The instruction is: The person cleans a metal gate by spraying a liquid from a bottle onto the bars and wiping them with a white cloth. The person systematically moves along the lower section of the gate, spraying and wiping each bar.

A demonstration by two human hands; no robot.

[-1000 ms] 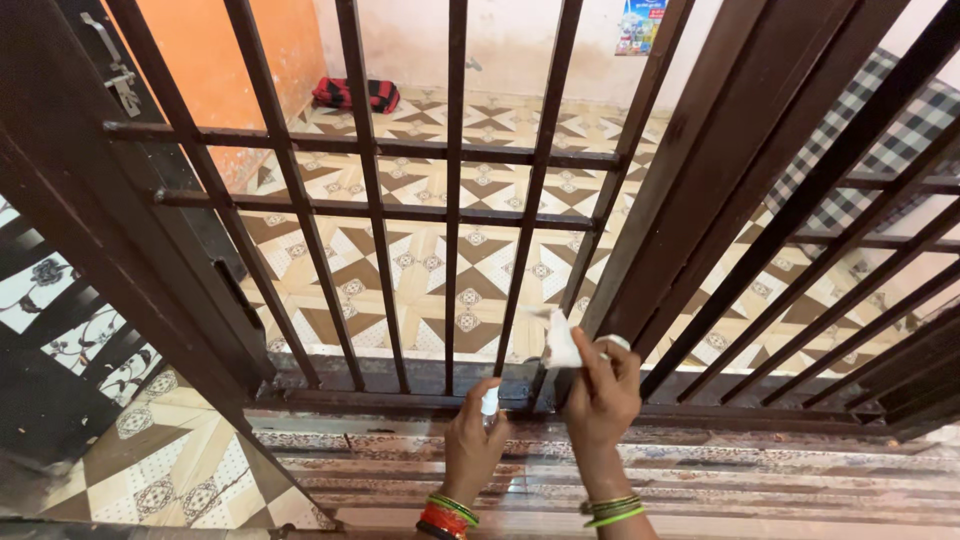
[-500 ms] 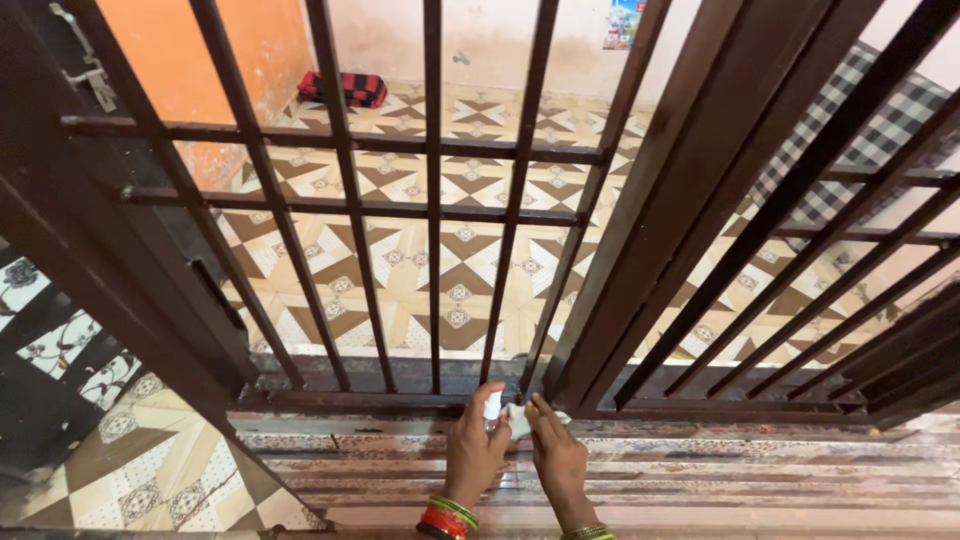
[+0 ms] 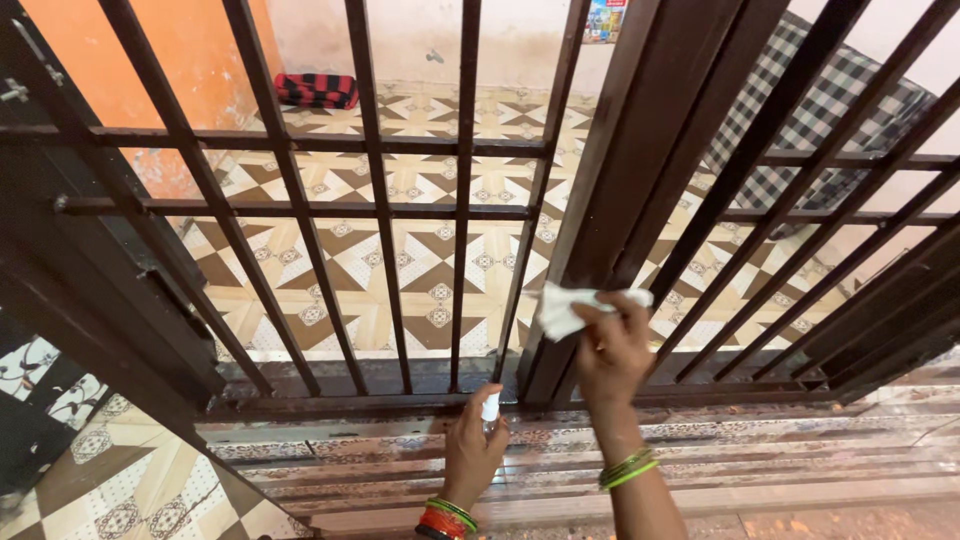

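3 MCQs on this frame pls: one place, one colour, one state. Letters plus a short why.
1. Where is the white cloth?
A. on the floor tiles
B. against the thick gate post
C. on the red bundle

2. What colour are the gate bars?
A. dark brown
B. white
C. blue

3. What is the left hand doing?
A. hanging empty
B. gripping a bar
C. holding a small white bottle

Key:
1 B: the right hand presses the cloth to the post.
2 A: the bars are dark brown against the pale patterned floor.
3 C: the left hand is closed round the bottle, low by the gate's bottom rail.
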